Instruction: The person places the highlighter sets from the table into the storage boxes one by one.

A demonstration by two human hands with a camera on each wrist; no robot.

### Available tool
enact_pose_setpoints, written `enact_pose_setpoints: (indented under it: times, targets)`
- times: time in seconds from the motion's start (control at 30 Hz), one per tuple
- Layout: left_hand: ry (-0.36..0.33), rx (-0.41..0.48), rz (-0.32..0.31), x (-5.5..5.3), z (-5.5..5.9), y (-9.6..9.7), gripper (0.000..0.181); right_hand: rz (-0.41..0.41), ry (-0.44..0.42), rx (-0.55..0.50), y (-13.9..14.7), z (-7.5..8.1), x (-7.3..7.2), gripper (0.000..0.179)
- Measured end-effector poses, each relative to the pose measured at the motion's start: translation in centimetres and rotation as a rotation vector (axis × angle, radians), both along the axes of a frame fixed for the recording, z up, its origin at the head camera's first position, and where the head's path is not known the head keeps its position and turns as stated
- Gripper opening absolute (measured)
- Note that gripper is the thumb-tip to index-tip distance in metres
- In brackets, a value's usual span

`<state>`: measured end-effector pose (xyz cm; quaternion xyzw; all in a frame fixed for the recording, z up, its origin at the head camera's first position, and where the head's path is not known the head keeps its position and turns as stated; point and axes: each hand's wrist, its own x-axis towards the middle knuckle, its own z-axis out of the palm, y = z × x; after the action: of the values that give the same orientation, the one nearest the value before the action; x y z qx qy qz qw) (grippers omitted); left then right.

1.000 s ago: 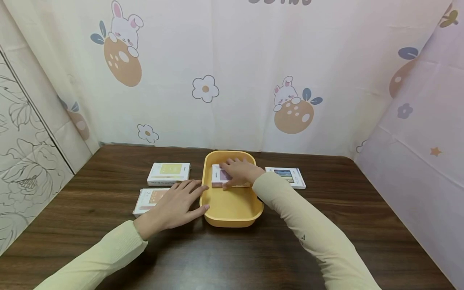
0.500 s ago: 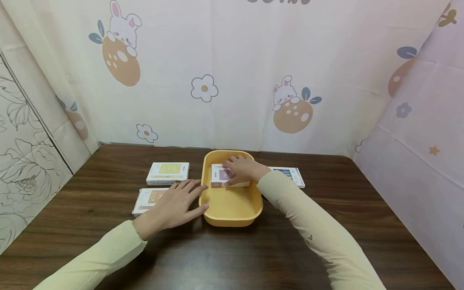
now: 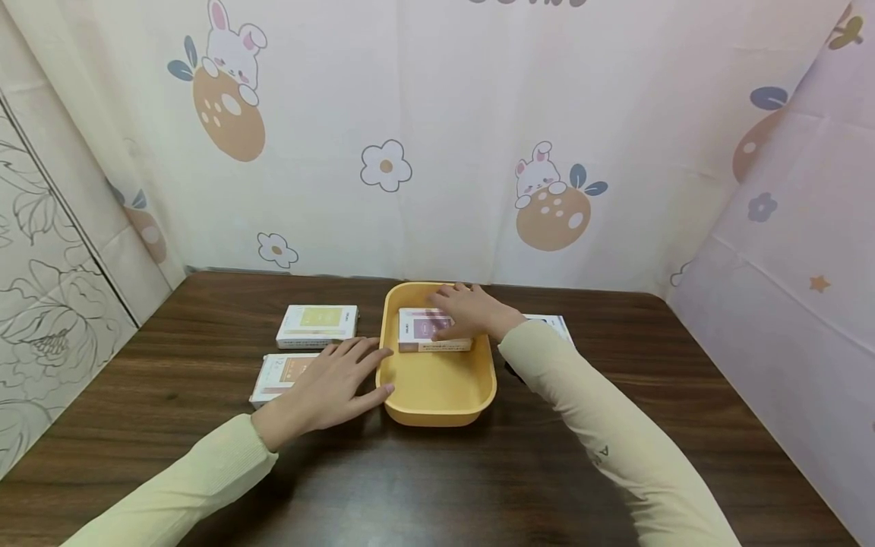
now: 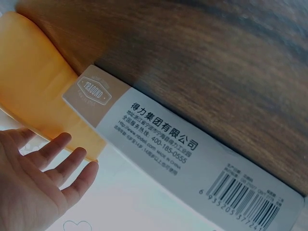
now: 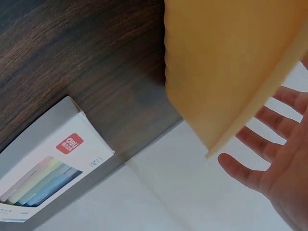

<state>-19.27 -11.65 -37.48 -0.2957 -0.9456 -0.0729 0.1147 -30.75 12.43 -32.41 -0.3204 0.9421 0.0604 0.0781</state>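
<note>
A yellow plastic bin (image 3: 437, 391) stands on the table. At its far end lies a white box with a purple panel (image 3: 417, 332). My right hand (image 3: 476, 313) is over the right part of that box, partly hiding it; its fingers look loosely spread in the right wrist view, beside the bin's rim (image 5: 260, 98). My left hand (image 3: 328, 395) is at the bin's left side with fingers extended, fingertips right at the rim. Under the left hand and wrist, partly covered, lies a white box with an orange panel (image 3: 276, 377); its printed, barcoded side (image 4: 187, 149) fills the left wrist view.
Behind the orange-panel box lies a white box with a yellow-green panel (image 3: 320, 323). To the bin's right, a white deli box (image 5: 53, 163) with a window showing coloured sticks is mostly hidden by the right sleeve in the head view. A patterned curtain (image 3: 451, 220) hangs behind the dark wooden table (image 3: 424, 486).
My right hand has shifted right and slightly back over the purple-panel box, leaving more of it showing. The right sleeve now covers more of the deli box. My left hand has stayed put.
</note>
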Motion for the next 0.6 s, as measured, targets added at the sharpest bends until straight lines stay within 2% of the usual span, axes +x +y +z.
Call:
enact_pose_setpoints:
  times: [0.37, 0.6]
  targets:
    - [-0.002, 0.007, -0.004, 0.0, 0.0, 0.0, 0.063, 0.02, 0.064, -0.075, 1.6, 1.0, 0.8, 0.067]
    - [-0.013, 0.007, 0.0, 0.0, 0.0, 0.0, 0.064, -0.016, 0.078, -0.105, 3.1, 1.4, 0.9, 0.067]
